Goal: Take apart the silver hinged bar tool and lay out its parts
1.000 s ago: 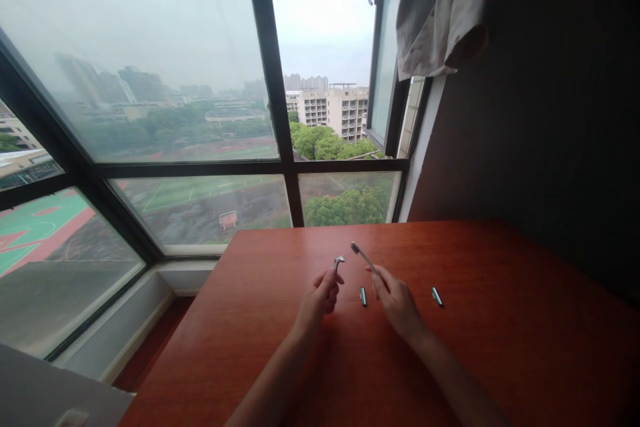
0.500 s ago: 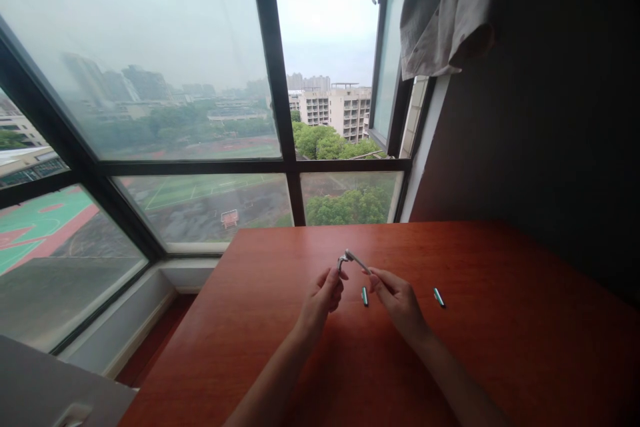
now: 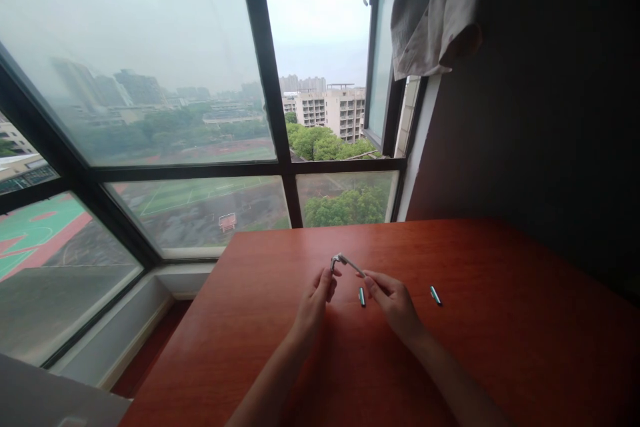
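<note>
A wooden worktop (image 3: 240, 333), reddish brown, seen from above by the person working at it. The left hand (image 3: 314, 297) has a closed grip on a small silvery razor (image 3: 333, 264): thumb and fingers pinch its handle, and the curved neck and head rise above them. The right hand (image 3: 394, 297) has a narrow grip, thumb against forefinger, on a thin, pale brush (image 3: 354, 267), which slants up and leftward. The bristled end of the brush is at the head of the razor; they seem to touch, though the spot is too small to be sure. Both are raised over the middle of the worktop, razor on the left, brush on the right.

On the worktop, a small green cartridge (image 3: 362, 297) lies between the hands, just beside the right one. A second cartridge (image 3: 436, 295), much alike, lies well apart, farther right.

Behind the worktop stands a large window with a dark frame (image 3: 277, 93), one sash (image 3: 381, 80) swung open. A grey shirt (image 3: 435, 13) hangs at upper right, before a dark wall (image 3: 525, 113). Outside are pale buildings (image 3: 345, 110), green trees (image 3: 317, 140) and, at lower left, a green and red sports court (image 3: 37, 230)
</note>
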Demonstrator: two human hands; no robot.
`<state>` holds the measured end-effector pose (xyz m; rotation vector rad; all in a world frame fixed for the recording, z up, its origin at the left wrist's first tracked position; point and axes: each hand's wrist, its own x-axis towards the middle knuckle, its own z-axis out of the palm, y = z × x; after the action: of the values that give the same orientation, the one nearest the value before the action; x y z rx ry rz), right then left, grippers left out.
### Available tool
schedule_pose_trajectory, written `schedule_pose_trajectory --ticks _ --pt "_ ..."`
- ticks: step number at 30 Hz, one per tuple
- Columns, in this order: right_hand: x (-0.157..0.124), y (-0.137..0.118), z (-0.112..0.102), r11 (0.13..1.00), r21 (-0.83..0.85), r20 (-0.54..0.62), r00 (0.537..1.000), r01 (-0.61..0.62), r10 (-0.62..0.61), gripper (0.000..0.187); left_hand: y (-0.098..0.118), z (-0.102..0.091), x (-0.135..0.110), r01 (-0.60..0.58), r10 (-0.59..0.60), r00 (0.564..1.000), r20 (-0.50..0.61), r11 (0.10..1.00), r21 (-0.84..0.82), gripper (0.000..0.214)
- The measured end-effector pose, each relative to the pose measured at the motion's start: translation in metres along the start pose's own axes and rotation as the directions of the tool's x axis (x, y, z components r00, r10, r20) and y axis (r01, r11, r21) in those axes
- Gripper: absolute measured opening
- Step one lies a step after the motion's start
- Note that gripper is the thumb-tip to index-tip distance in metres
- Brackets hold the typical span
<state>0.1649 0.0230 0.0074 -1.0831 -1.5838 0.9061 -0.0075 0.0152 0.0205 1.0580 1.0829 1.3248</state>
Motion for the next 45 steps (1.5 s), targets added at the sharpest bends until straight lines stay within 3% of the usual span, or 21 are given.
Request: schedule_pose_trajectory --ticks 4,12,20,27,37,45 --pt "0.0001 0.0025 0.0011 1.000 0.028 0.020 1.000 0.015 -0.015 0.043 -0.0024 -0.0012 0.0000 0.024 -0.024 1.000 0.009 0.999 -0.023 0.048" --pt "0.0037 0.0058 -0.0040 1.000 -0.011 -0.058 0.998 0.010 -0.010 0.045 -0.0016 0.0024 -0.0013 0.017 -0.018 0.998 0.058 1.000 0.018 0.047" --pt "0.0017 0.0048 -0.0032 0.998 -0.013 0.009 0.998 0.058 -0.058 0.044 -0.0008 -0.0030 0.0025 -0.019 0.018 1.000 0.007 0.997 0.073 0.047" --pt "0.0043 0.0069 -0.0048 0.998 -0.049 -0.043 0.998 0.045 -0.047 0.044 -0.0005 -0.0013 0.0005 -0.004 0.003 0.999 0.034 1.000 0.025 0.046" --pt "0.0019 0.0022 -0.0051 0.997 -0.029 0.021 0.997 0.078 -0.077 0.042 0.0001 -0.0033 0.0022 -0.027 0.027 1.000 0.000 0.999 0.041 0.047" --pt "0.0041 0.0045 -0.0070 0.995 -0.083 -0.038 0.998 0.052 -0.055 0.044 0.0017 -0.0016 -0.0006 -0.043 0.044 0.999 -0.018 0.998 0.044 0.045"
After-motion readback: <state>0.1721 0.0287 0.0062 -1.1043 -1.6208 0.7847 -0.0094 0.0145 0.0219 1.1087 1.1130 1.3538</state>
